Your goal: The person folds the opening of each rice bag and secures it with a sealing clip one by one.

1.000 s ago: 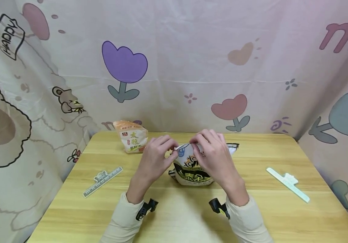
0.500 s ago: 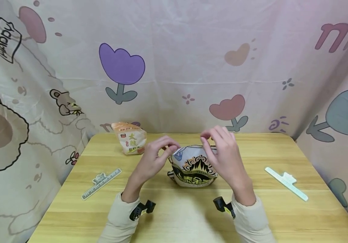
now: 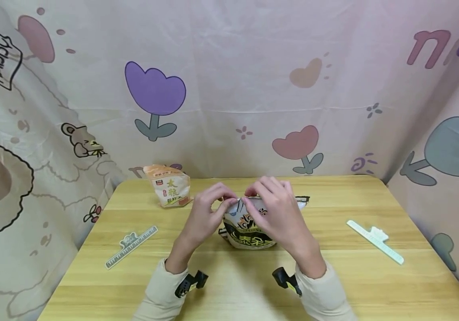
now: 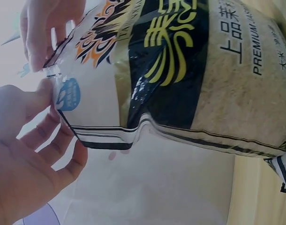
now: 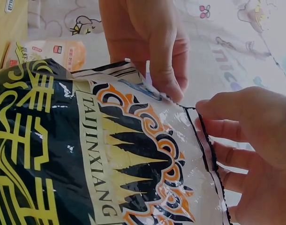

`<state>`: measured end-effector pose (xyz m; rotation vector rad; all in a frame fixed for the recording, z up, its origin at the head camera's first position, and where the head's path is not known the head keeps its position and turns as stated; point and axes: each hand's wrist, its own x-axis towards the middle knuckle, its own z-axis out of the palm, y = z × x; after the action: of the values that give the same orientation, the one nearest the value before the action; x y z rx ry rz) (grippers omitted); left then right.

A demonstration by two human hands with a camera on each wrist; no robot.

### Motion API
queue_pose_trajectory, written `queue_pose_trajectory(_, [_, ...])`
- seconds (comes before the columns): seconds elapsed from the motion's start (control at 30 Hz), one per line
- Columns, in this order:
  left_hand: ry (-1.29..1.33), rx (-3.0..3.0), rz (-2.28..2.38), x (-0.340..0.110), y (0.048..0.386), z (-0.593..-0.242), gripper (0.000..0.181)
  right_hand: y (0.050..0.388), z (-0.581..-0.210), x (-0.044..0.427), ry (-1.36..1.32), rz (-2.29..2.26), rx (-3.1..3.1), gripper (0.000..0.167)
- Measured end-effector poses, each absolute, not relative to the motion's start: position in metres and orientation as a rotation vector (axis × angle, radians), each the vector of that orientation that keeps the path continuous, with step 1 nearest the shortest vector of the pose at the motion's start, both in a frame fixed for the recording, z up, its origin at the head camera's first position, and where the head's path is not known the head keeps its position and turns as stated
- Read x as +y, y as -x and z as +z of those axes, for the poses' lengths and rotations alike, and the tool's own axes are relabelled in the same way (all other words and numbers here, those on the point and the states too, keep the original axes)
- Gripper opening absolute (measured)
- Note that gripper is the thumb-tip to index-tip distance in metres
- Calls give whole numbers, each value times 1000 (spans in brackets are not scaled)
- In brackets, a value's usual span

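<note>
A black, white and gold rice bag (image 3: 249,234) stands near the middle of the table. The left hand (image 3: 205,214) pinches its top edge at the left corner, beside a blue patch (image 4: 69,93). Close by, the right hand (image 3: 279,211) has thumb and fingers on the same edge, the fingertips of both hands nearly meeting. In the right wrist view, the right hand (image 5: 260,140) pinches the dark-trimmed edge of the bag (image 5: 133,164), its other fingers behind it.
An orange and white bag (image 3: 171,187) stands at the back left of the wooden table (image 3: 229,285). A grey ruler-like clip (image 3: 131,246) lies at the left, a pale green clip (image 3: 375,240) at the right. Behind hangs a patterned cloth (image 3: 221,67).
The right hand moved right along the bag's top, then came back left beside the left hand. The left hand keeps its hold at the left corner. The head view has shifted slightly.
</note>
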<state>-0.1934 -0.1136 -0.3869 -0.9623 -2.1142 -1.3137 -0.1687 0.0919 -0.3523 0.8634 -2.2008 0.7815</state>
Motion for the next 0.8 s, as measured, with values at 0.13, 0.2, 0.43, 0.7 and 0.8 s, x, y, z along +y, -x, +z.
queue_pose_trajectory(0.13, [944, -2110, -1281, -112, 191, -388, 8, 169, -353, 89, -865, 777, -2199, 8])
queue_pose_trajectory(0.2, [942, -2109, -1273, -110, 191, -389, 8, 170, -353, 89, -862, 764, -2202, 10])
queue_pose_trajectory(0.43, [984, -2125, -1299, -108, 192, -387, 7, 170, -353, 90, -853, 726, -2206, 10])
queue_pose_trajectory(0.7, [1020, -2122, -1300, -114, 192, -386, 9, 171, -357, 86, -880, 726, -2199, 12])
queue_pose_trajectory(0.8, [1025, -2141, -1304, -114, 193, -387, 8, 171, -358, 85, -885, 714, -2210, 12])
